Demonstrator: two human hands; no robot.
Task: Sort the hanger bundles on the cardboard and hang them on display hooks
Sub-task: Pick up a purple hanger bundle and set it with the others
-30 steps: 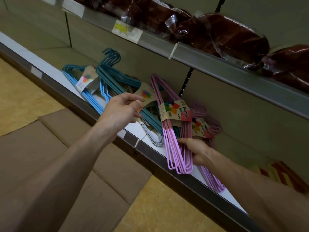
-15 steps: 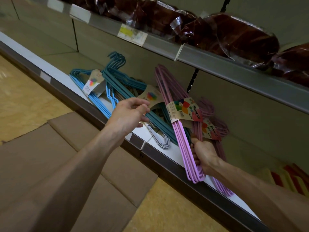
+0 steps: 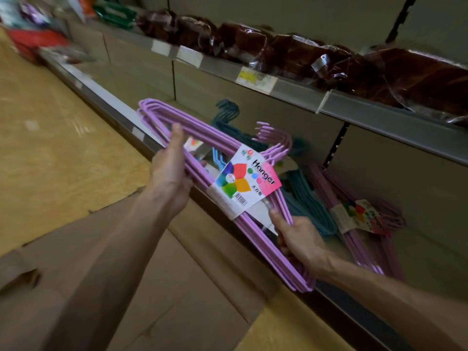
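Note:
A bundle of purple hangers (image 3: 200, 138) with a colourful "Hanger" label (image 3: 247, 182) is held in the air in front of the bottom shelf. My left hand (image 3: 168, 173) grips its upper left end, thumb over the wires. My right hand (image 3: 300, 239) grips its lower right part below the label. On the bottom shelf behind lie teal hanger bundles (image 3: 306, 198) and another purple bundle (image 3: 364, 224) with its own label. Flattened cardboard (image 3: 177, 287) lies on the floor below my arms.
The bottom shelf's metal front edge (image 3: 336, 302) runs diagonally across. An upper shelf (image 3: 379, 110) holds dark brown wrapped goods (image 3: 417, 79). Yellow floor (image 3: 50, 148) spreads to the left. Blurred coloured goods (image 3: 33, 36) stand at the far upper left.
The purple bundle has been lifted off the shelf and tilted flat toward me. My left hand left the teal bundles and took hold of its upper end. The view swung left.

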